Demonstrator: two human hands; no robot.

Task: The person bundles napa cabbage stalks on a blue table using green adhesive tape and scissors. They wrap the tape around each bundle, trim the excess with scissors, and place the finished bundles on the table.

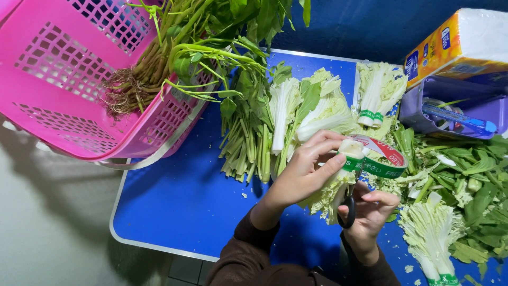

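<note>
Holding greens (pixel 153 69) — pink basket (pixel 58 79); trimmings right.

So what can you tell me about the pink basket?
The pink basket looks like plastic, with walls full of small square holes like a lattice. It lies tipped on its side at the upper left, partly on the corner of the blue table and partly jutting past its edge. A bunch of long green stalks with brown roots lies in its opening, leaves spilling out onto the table. Neither hand touches it.
</note>
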